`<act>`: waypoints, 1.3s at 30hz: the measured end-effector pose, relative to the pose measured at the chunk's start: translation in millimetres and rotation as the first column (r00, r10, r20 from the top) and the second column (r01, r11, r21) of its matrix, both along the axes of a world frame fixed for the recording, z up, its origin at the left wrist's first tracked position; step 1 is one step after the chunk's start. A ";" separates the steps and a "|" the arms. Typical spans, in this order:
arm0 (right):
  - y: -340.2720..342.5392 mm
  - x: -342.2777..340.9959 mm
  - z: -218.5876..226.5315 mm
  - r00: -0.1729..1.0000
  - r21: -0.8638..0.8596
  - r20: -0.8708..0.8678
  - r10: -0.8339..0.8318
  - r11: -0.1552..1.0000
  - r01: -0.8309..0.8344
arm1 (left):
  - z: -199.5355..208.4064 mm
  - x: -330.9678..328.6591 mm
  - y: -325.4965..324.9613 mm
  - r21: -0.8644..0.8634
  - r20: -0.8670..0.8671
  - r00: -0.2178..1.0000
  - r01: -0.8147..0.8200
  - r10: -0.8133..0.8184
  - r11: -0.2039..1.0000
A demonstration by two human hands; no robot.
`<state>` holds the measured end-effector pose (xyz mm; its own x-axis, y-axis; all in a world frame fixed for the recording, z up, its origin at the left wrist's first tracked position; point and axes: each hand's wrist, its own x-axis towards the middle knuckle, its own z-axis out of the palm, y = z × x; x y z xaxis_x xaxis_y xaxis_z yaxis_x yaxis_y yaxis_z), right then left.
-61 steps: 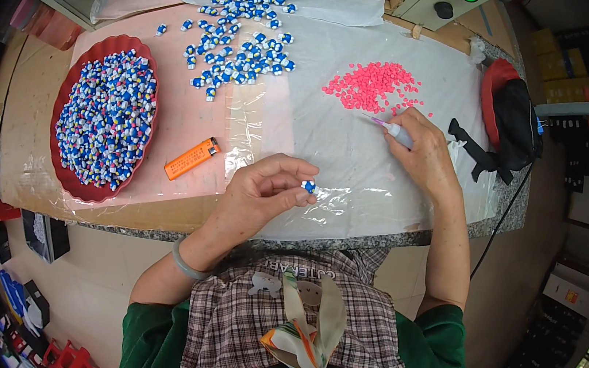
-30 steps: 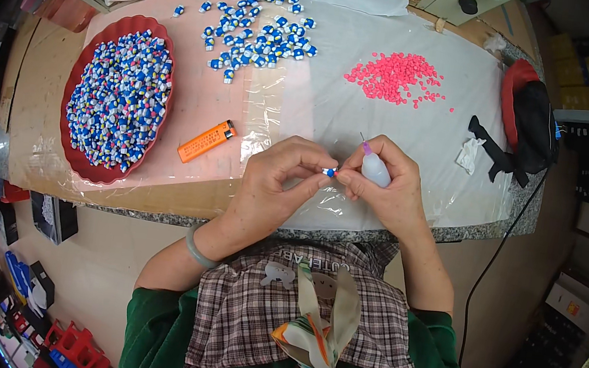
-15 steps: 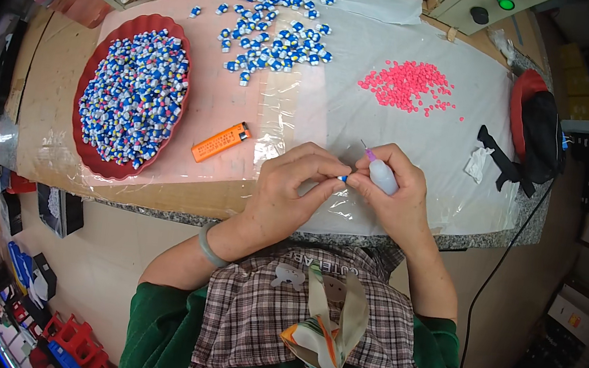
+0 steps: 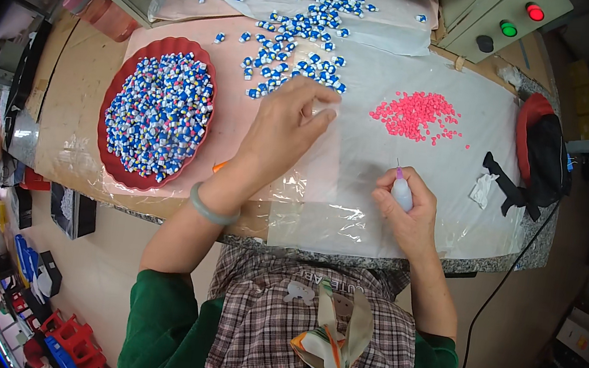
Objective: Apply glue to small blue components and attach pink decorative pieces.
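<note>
My left hand (image 4: 280,129) is raised beside the near end of a scattered pile of small blue-and-white pieces (image 4: 313,21). Its thumb and forefinger are apart, and I see nothing between them. My right hand (image 4: 419,218) grips a small squeeze bottle (image 4: 403,195) with a purple needle tip pointing up and away from me. Beyond that bottle lies a heap of tiny pink pieces (image 4: 419,116). An orange lighter (image 4: 219,166) is mostly hidden by my left forearm.
At the left, a red scalloped tray (image 4: 139,182) is full of small blue-and-white pieces with pink bits. A red container (image 4: 527,132) with a black item, a black strap (image 4: 502,181) and a crumpled white wrapper (image 4: 482,189) lie right. A control box (image 4: 505,26) stands behind.
My hands were together at a small blue-and-white piece; now they are apart. The left has moved away from me to the pile, the right slightly right and nearer, still with the bottle.
</note>
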<state>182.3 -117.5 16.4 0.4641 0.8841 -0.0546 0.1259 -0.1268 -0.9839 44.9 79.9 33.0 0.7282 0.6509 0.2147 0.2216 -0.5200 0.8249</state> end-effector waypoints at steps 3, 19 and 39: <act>-0.5 0.6 1.1 1.000 -0.024 -0.016 0.003 1.000 -0.003 | -17.0 26.1 22.4 0.566 0.112 0.992 -0.022 -0.051 0.824; -6.4 12.5 7.2 0.931 0.137 -0.364 -0.011 0.988 0.065 | 2.3 -7.3 -13.4 -0.662 0.129 0.979 0.204 -0.159 0.721; -18.3 3.1 30.3 0.960 0.278 0.187 -0.210 0.948 0.153 | -26.9 -26.7 -75.9 -0.879 0.339 0.940 0.307 0.027 0.366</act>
